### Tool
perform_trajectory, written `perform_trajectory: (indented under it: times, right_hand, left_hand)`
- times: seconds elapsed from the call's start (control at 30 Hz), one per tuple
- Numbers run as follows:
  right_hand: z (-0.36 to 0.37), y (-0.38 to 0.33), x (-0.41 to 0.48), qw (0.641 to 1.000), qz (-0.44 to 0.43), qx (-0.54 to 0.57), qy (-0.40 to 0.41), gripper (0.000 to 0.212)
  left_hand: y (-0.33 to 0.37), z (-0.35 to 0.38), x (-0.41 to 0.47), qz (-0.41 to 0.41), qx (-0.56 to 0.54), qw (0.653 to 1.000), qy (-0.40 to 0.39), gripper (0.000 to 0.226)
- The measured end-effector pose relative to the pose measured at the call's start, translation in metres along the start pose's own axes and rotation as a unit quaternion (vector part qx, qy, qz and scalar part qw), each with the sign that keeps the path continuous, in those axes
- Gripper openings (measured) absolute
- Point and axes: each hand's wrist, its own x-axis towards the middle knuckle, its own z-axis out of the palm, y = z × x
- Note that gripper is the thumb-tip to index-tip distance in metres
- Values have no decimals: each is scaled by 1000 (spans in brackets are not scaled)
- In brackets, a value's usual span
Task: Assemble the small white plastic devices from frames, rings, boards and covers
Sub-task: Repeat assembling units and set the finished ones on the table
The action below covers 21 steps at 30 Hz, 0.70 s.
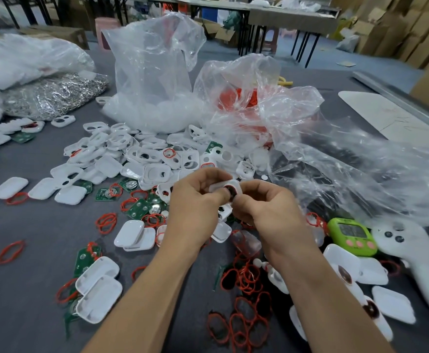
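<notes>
Fingertip work held above the grey table: pinching white frame from both sides, left hand and right hand clamped on it, probably steadying it for pressing a part in, with red rings, green boards and covers scattered close below.

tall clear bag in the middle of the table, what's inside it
A heap of white plastic pieces fills the bottom of the bag. The cloudy film blurs them, so which part they are cannot be told.

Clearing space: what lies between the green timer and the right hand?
Head view: a few red rings and a white plastic piece lie between the green timer and the right hand.
</notes>
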Motion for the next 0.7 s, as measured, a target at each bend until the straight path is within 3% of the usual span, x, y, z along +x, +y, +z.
perform_trajectory:
  times: [0.2,0.47,0.7]
  right_hand:
    - [-1,6,4,999,-9,38,-2,7]
    - [-4,9,5,992,-65,-108,17,14]
    - [-6,5,-4,973,-139,-144,115,8]
  left_hand:
    - [1,-6,3,46,51,995,-68,31]
    - [-5,-3,2,-10,-4,999,-52,33]
    - [-1,-10,3,24,-47,996,-74,36]
